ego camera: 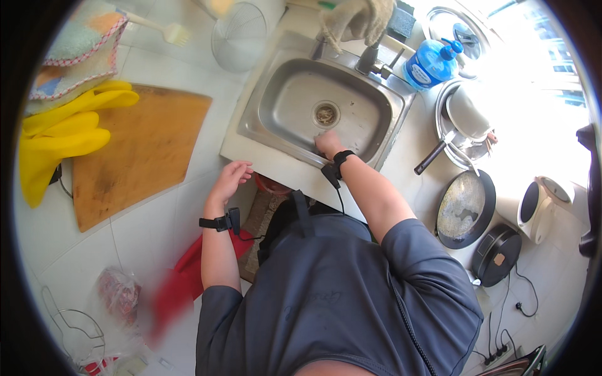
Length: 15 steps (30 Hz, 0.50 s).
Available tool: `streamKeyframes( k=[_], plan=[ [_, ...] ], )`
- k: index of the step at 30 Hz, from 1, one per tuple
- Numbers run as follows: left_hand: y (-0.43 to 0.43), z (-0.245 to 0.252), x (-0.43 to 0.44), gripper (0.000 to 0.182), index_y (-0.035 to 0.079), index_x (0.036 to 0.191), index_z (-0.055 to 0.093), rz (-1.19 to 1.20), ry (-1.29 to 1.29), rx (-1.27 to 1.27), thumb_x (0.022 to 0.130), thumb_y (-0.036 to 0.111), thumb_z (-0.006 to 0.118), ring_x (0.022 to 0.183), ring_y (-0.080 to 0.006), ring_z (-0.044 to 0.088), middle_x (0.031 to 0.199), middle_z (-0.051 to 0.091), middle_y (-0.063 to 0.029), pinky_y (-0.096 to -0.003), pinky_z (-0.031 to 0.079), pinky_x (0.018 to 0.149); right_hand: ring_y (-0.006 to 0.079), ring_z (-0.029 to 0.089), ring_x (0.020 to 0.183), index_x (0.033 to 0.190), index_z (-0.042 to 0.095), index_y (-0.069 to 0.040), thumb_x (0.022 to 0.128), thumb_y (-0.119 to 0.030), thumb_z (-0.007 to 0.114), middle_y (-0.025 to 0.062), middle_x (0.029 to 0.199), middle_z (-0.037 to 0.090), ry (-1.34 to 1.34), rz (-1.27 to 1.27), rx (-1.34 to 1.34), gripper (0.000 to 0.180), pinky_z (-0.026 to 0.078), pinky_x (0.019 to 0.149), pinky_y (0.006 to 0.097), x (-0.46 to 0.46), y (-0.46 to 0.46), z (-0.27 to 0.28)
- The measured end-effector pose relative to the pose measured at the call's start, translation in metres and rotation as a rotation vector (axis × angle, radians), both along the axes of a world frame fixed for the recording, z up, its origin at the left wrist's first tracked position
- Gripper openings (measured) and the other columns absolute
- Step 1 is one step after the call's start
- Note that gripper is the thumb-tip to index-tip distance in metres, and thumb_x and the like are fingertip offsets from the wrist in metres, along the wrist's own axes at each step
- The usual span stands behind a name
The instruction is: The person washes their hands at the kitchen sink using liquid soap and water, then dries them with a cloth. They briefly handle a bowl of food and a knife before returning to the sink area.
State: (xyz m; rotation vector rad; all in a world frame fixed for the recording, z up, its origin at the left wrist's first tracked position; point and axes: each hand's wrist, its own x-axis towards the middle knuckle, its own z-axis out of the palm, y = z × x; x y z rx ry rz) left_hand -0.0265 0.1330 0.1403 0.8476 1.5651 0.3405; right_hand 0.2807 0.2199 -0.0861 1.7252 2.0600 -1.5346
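A stainless steel sink (287, 113) lies before me, with a drain strainer (325, 114) in its floor. My right hand (328, 143) reaches over the front rim into the basin, just below the drain. Its fingers are curled under, and whatever may be in them is hidden. My left hand (230, 181) hangs off the counter's left front corner, near the tiled wall, fingers a little apart and holding nothing. A faucet (371, 61) stands at the back of the sink, with a beige cloth (355, 23) draped next to it.
Yellow rubber gloves (66, 131) and a wooden cutting board (146, 150) are against the left wall. A blue soap bottle (430, 66) stands right of the faucet. Further right are a pot with a dark handle (430, 159), a frying pan (463, 207) and a black round appliance (497, 256).
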Motion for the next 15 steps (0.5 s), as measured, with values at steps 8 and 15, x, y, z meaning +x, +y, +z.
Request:
streamKeyframes(
  k=[8,15],
  plan=[
    [0.049,0.019,0.051,0.034,0.003,0.124,0.059,-0.080,-0.024,0.144,0.102,0.026,0.047,0.099,-0.0166,0.061,0.109,0.066,-0.0085,-0.0302,0.047,0.089,0.0104,0.037,0.046,0.092,0.066,-0.006,0.091,-0.015,0.067,-0.0008,0.058,0.045,0.507,-1.204,-0.463,0.009,0.026,0.040,0.0286,0.044,0.013,0.023],
    [0.066,0.014,0.079,0.035,0.006,0.125,0.058,-0.175,-0.064,0.137,0.103,0.029,0.045,0.101,-0.0182,0.061,0.112,0.065,-0.0100,-0.0323,0.047,0.090,0.0237,0.045,0.068,0.092,0.061,0.006,0.096,-0.050,0.052,0.0130,0.082,0.052,0.156,-1.028,-0.266,0.057,0.033,0.058,0.0386,0.057,0.029,0.016]
  ],
)
